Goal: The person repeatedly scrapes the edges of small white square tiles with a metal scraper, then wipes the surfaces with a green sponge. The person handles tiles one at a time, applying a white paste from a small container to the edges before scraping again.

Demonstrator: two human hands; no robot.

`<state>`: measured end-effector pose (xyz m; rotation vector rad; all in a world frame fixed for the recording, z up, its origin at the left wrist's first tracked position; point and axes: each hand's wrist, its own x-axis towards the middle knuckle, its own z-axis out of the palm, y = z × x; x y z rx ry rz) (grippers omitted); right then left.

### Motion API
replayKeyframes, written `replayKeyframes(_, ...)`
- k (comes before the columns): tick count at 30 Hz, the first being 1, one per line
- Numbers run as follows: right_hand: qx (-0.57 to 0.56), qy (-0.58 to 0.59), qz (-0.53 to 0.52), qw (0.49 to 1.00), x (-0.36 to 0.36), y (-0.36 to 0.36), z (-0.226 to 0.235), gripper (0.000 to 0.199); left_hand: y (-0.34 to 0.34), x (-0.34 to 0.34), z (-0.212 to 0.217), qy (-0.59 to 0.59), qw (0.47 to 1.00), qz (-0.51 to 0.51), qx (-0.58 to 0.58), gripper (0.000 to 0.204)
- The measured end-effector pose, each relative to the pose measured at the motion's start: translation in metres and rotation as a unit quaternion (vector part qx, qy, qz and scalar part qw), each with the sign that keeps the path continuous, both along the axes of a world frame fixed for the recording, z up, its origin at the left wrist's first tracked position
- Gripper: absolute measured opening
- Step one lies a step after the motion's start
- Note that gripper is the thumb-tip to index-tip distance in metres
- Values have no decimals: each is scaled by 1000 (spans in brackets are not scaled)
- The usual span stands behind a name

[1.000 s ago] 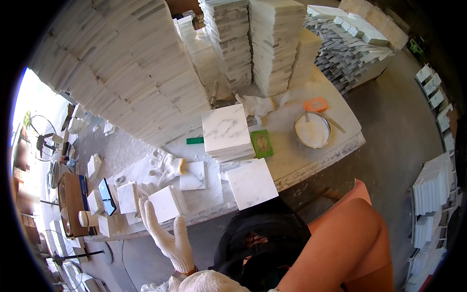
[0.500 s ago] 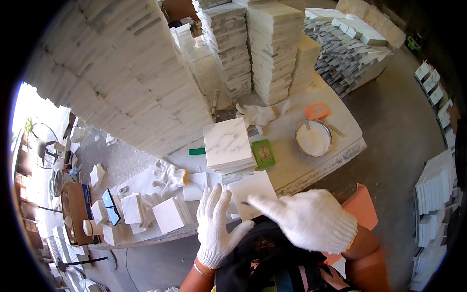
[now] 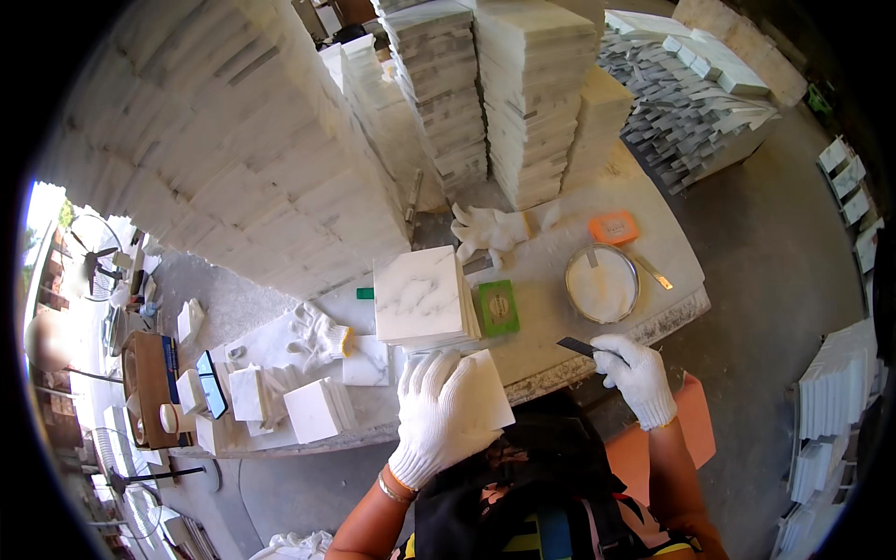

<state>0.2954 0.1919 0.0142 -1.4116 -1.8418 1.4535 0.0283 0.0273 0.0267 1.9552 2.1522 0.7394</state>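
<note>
My right hand, in a white knit glove, pinches a thin dark flat scraper. It is off the table's near edge, below a round metal pan of white material. In the same kind of glove, my left hand is over a white marble tile at the table edge. Its fingers bend over the tile's far side, its thumb lies toward the near side, and the hand covers much of the tile. Just beyond stands a stack of grey-veined marble tiles.
A green box, an orange box and empty gloves lie on the table. Small tile stacks and a phone are at left. Tall marble stacks rise behind. An orange panel is near my right arm.
My right hand has moved right, away from the tile, with the scraper. My left hand has come over the tile from beside it, and the tile looks slightly turned.
</note>
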Motion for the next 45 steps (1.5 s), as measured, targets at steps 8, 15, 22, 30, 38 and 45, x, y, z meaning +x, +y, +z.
replayKeyframes(8, 31, 4, -14, 999, 6, 39, 3, 33, -17, 6, -5, -297, 952, -27, 71, 122)
replayKeyframes(15, -81, 121, 10, 989, -12, 24, 36, 45, -14, 23, -5, -564, 825, -29, 31, 132)
replayKeyframes(22, -83, 108, 19, 990, 4, 7, 33, 28, -17, 24, -6, -663, 747, -51, 26, 138)
replayKeyframes(30, 50, 79, -57, 994, 33, 1, 5, 18, -37, 35, -20, -656, 753, -49, -23, 88)
replayKeyframes(38, 31, 107, -134, 985, 52, 15, -6, 15, -41, 44, 1, -839, 542, -28, -48, 101)
replayKeyframes(45, 64, 67, -134, 987, 58, 31, -25, 27, -40, 62, 9, -676, 736, -27, -22, 62)
